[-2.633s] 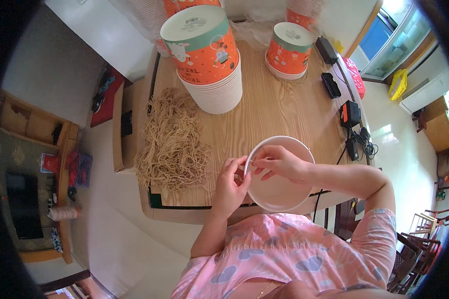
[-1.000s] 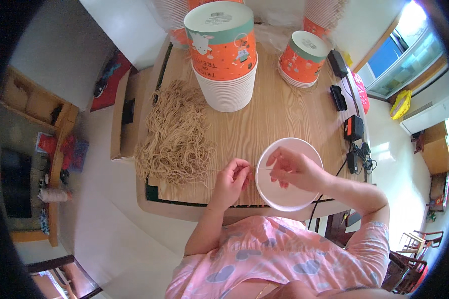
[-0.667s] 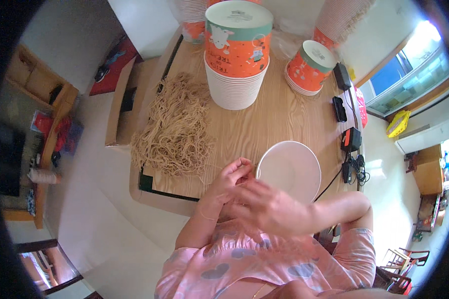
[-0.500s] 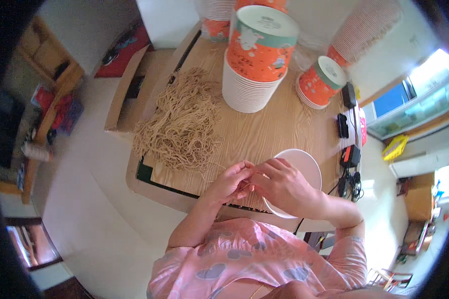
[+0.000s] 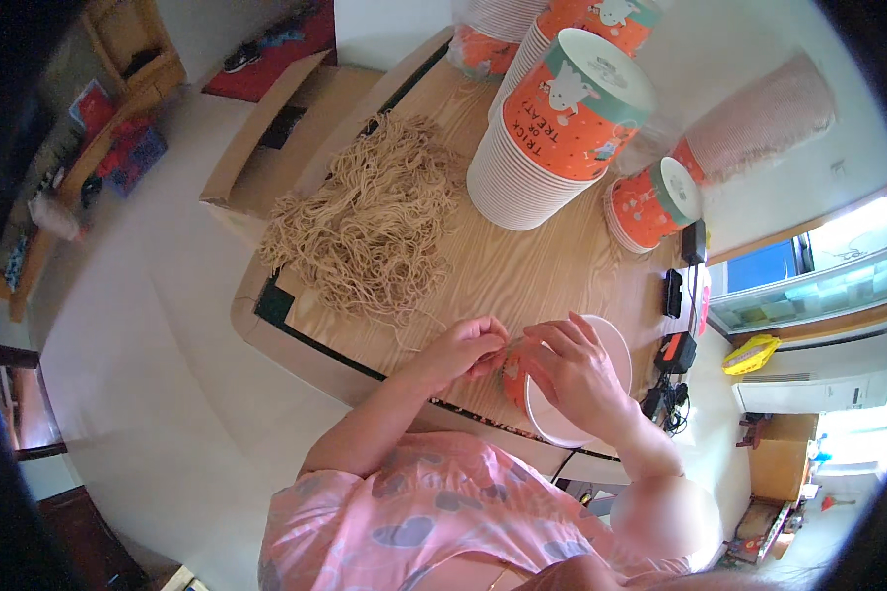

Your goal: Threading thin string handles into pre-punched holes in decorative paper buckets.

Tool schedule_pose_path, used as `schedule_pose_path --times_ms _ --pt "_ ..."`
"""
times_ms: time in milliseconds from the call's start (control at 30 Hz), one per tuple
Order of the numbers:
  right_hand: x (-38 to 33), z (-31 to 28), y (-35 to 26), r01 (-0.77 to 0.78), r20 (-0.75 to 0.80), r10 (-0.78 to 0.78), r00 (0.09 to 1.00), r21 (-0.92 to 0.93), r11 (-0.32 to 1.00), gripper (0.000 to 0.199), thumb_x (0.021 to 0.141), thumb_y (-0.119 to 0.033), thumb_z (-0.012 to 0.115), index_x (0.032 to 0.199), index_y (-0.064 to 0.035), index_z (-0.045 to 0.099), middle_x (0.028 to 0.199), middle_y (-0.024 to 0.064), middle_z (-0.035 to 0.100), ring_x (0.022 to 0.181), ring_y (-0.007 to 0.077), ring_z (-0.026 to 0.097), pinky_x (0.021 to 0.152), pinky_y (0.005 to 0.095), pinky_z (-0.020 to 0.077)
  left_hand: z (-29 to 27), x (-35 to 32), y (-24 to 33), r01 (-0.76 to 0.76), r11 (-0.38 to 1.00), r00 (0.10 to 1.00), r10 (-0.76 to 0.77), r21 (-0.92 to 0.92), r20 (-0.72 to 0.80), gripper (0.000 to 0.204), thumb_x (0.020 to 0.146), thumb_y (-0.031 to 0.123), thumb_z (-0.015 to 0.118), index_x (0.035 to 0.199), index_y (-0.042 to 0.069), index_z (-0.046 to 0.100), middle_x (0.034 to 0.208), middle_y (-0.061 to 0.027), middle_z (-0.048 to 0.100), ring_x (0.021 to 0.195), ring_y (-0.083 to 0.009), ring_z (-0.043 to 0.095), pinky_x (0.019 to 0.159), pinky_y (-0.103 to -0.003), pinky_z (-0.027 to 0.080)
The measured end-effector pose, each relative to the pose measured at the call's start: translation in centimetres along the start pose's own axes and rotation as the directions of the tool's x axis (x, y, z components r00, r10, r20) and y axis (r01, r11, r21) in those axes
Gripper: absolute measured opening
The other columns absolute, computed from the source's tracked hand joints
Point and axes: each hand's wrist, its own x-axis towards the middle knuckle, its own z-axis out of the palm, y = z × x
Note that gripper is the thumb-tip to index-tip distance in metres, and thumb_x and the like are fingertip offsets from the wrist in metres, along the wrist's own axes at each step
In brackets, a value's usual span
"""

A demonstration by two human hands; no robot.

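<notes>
Close to my body on the table, a paper bucket [image 5: 611, 345] lies on its side, with a white inside and an orange outer wall. My left hand [image 5: 468, 353] is closed in a pinch beside the bucket's orange base. A thin strand of beige cord runs to it from the loose heap of cord [image 5: 365, 227] on the left; the pinched tip itself is hardly visible. Over the bucket's side rests my right hand [image 5: 572, 366], its fingers stretched and slightly apart, fingertips near the left hand. Its thumb is partly hidden.
A tall stack of orange and white buckets [image 5: 552, 138] stands upside down at the back, with a shorter stack [image 5: 650, 207] to its right. Black adapters and cables [image 5: 672, 369] line the right edge. An open cardboard box [image 5: 276, 148] adjoins the table's left side.
My right hand has drawn slightly away from the left, its fingers straightening. More of the bucket's orange wall shows between the hands. The whole view has turned a little.
</notes>
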Motion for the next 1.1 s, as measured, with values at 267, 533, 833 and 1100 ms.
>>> schedule_pose_path --times_ms 267,533,833,1100 --pt "0.6 0.6 0.3 -0.065 -0.081 0.074 0.994 0.116 0.991 0.017 0.076 -0.009 0.066 0.092 -0.0058 0.062 0.097 0.0081 0.062 0.093 0.0278 0.057 0.085 0.0400 0.0441 0.8 -0.4 1.0 0.013 1.000 0.999 -0.013 0.004 0.050 0.011 0.090 0.016 0.053 0.090 0.006 0.055 0.068 -0.0002 0.054 0.049 -0.0048 0.043 0.040 -0.019 0.030" --pt "0.8 1.4 0.5 -0.088 -0.155 0.095 0.983 0.052 0.995 0.015 0.073 -0.008 0.067 0.087 -0.0060 0.061 0.094 0.0088 0.059 0.090 0.0280 0.055 0.083 0.0394 0.0438 1.2 -0.2 0.9 0.014 0.995 1.000 -0.013 -0.095 0.012 0.016 0.092 0.022 0.055 0.096 0.006 0.057 0.073 0.0009 0.056 0.055 -0.0030 0.046 0.042 -0.016 0.032" --pt "0.8 0.8 0.9 -0.119 -0.173 0.143 0.975 0.142 0.983 0.014 0.071 -0.006 0.070 0.082 -0.0070 0.061 0.084 0.0061 0.059 0.085 0.0273 0.055 0.080 0.0387 0.0429 1.0 1.2 -0.5 0.038 0.996 0.997 -0.032 -0.084 0.076 0.023 0.094 0.028 0.053 0.095 0.005 0.057 0.072 0.0009 0.055 0.052 -0.0036 0.045 0.041 -0.017 0.032" --pt "0.7 1.4 1.2 -0.051 -0.171 0.082 0.982 0.176 0.983 0.017 0.071 -0.009 0.069 0.086 -0.0081 0.062 0.090 0.0067 0.057 0.088 0.0270 0.053 0.081 0.0395 0.0423 0.5 2.1 -0.7 0.268 0.899 0.951 -0.190 -0.345 0.244 0.028 0.094 0.035 0.052 0.079 0.011 0.054 0.052 0.0079 0.035 0.042 -0.0032 0.027 0.036 -0.020 0.017"
